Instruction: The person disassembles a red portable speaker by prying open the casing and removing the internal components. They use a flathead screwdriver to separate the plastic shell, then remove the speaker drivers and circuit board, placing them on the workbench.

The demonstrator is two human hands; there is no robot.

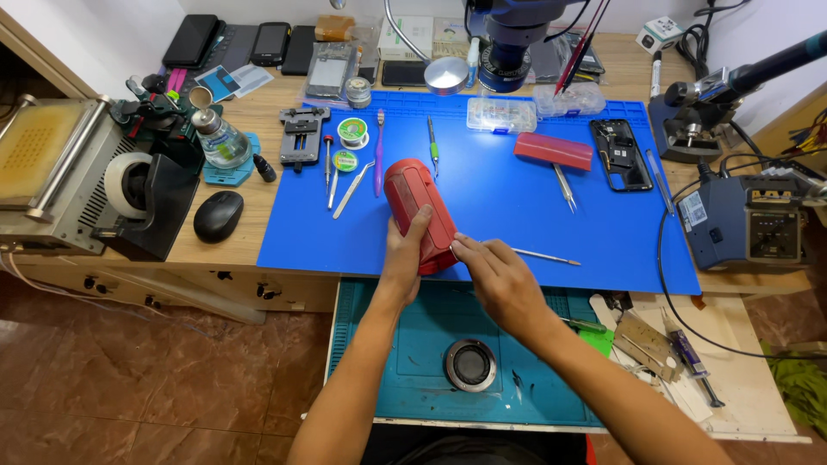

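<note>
1. Wrapped around the near end of the red cylindrical speaker [419, 215], the left hand [403, 258] clamps it from the left side, thumb up along the top of the body.
2. That speaker lies on the blue work mat [534, 215] near its front edge; its long axis runs from the hands away toward the far side, leaning slightly left. Its skin looks like a matte woven cover over a rounded shell.
3. Just right of the speaker's near end, the right hand [504, 280] comes in from the right, fingers curled together with the tips touching the speaker's lower right edge. Whether they pinch a small part or tool there I cannot tell.
4. Both hands sit at the same near end; the far end stands free, pointing toward the tweezers and solder reels [351, 131].
5. A thin metal probe [543, 257] lies on the mat just right of the right hand, pointing away to the right.
6. Farther right, well apart, lie a flat red case [554, 150] and an opened phone [621, 155] with its dark insides showing.
7. Below the mat, a teal tray [388, 379] in the open drawer holds a round speaker driver [470, 364] with a metal ring.
</note>
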